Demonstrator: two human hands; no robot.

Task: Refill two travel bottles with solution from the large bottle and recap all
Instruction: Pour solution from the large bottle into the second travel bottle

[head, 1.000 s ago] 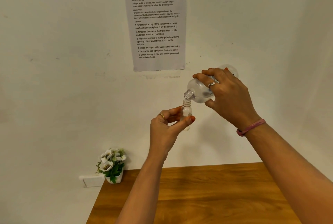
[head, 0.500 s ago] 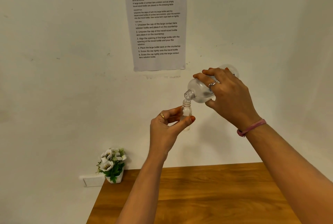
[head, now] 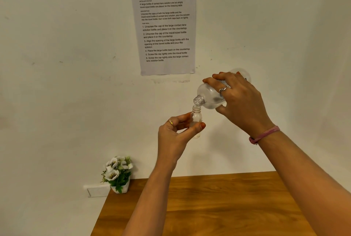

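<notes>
My left hand (head: pixel 175 137) holds a small clear travel bottle (head: pixel 196 117) upright between thumb and fingers, its neck uncapped. My right hand (head: pixel 241 100) grips the large clear bottle (head: pixel 208 98) around its body and tips it down to the left. The large bottle's open threaded mouth sits just above the travel bottle's opening. Both bottles are held high in the air in front of the white wall. No caps and no second travel bottle are in view.
A wooden table (head: pixel 218 207) lies below my arms. A small white pot of white flowers (head: pixel 118 175) stands at its back left corner beside a wall socket (head: pixel 97 191). A printed task sheet (head: pixel 165 26) hangs on the wall above.
</notes>
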